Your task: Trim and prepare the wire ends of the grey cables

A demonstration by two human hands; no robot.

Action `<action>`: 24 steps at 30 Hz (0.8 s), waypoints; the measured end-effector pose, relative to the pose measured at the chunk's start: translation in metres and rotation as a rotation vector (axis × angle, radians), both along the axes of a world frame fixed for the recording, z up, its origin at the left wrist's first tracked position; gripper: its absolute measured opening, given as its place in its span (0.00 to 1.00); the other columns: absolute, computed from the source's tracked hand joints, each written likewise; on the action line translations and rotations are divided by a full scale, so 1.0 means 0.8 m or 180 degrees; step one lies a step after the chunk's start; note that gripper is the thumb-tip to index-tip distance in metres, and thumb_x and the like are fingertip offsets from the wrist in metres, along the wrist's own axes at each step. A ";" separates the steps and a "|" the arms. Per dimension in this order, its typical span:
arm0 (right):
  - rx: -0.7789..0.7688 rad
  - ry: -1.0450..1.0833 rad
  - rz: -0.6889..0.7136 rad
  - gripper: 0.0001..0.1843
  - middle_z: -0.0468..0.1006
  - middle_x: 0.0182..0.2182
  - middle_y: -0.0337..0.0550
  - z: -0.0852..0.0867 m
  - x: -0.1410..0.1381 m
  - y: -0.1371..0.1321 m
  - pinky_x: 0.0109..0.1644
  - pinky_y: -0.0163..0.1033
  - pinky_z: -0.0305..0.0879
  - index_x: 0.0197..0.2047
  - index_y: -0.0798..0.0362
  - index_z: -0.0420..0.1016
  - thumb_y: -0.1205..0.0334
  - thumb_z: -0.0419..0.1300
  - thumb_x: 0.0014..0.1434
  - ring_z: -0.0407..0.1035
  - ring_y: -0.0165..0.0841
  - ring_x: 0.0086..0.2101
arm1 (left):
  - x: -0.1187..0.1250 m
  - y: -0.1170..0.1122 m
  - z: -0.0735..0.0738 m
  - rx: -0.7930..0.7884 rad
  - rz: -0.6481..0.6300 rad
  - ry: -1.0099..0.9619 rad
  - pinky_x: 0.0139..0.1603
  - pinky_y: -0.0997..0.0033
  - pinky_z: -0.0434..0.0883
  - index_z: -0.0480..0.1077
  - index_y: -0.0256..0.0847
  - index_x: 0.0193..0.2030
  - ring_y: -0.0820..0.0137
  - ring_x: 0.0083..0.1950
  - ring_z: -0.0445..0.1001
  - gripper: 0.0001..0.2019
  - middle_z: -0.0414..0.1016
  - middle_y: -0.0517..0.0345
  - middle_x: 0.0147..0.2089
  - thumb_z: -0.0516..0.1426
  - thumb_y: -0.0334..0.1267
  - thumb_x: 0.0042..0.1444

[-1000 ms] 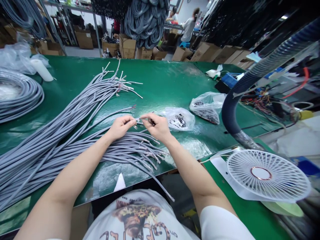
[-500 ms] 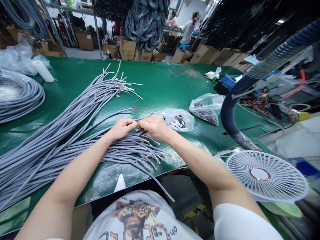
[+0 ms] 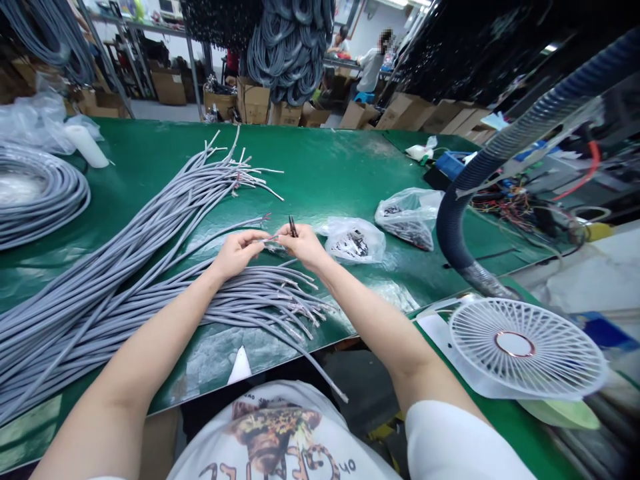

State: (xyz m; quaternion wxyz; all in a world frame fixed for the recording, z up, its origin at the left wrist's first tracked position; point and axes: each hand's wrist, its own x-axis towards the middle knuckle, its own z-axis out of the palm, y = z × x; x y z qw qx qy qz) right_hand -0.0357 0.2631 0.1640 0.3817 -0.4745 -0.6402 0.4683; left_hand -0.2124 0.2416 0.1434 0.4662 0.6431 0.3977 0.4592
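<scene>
My left hand (image 3: 240, 253) pinches a grey cable close to its stripped end, where thin reddish wires (image 3: 271, 239) show. Opposite it, my right hand (image 3: 306, 248) has thumb and fingertip closed at those wire ends. A small dark two-pronged tool (image 3: 293, 227), perhaps tweezers, is tucked in the right hand, prongs pointing up. Below both hands lies a bundle of grey cables (image 3: 250, 293) with stripped ends toward the right. Another grey cable bundle (image 3: 175, 193) stretches diagonally to the upper middle of the green table (image 3: 325, 160).
Two clear plastic bags of small parts, a nearer bag (image 3: 357, 241) and a farther bag (image 3: 407, 217), lie right of my hands. A flexible duct (image 3: 453, 220) curves down beyond them. A white fan (image 3: 525, 353) stands at right. Coiled cable (image 3: 45, 200) lies at left.
My right hand has turned, so the dark tool that pointed down toward the cables now points up. The fingers of both hands now meet at the exposed wires.
</scene>
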 end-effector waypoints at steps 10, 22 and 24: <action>0.1314 -0.0965 -0.0047 0.09 0.63 0.21 0.34 0.023 -0.004 -0.024 0.30 0.34 0.49 0.26 0.54 0.67 0.59 0.55 0.54 0.54 0.26 0.24 | 0.001 0.001 -0.007 0.0157 -0.0254 0.0342 0.36 0.72 0.67 0.76 0.33 0.37 0.73 0.30 0.70 0.13 0.75 0.57 0.27 0.57 0.43 0.54; 0.1089 -0.1572 0.1244 0.14 0.70 0.24 0.38 0.046 0.018 0.006 0.31 0.34 0.50 0.31 0.58 0.76 0.54 0.60 0.53 0.59 0.27 0.26 | 0.001 0.001 -0.005 -0.0105 -0.0242 0.0464 0.28 0.74 0.62 0.75 0.34 0.32 0.75 0.23 0.66 0.15 0.74 0.57 0.23 0.58 0.46 0.51; 0.1532 -0.1994 0.1394 0.09 0.70 0.25 0.40 0.051 0.013 0.003 0.31 0.34 0.49 0.29 0.57 0.75 0.61 0.57 0.55 0.59 0.28 0.27 | -0.001 0.002 -0.006 -0.0051 -0.0270 0.0548 0.27 0.75 0.62 0.75 0.34 0.29 0.75 0.23 0.65 0.15 0.73 0.58 0.22 0.57 0.46 0.51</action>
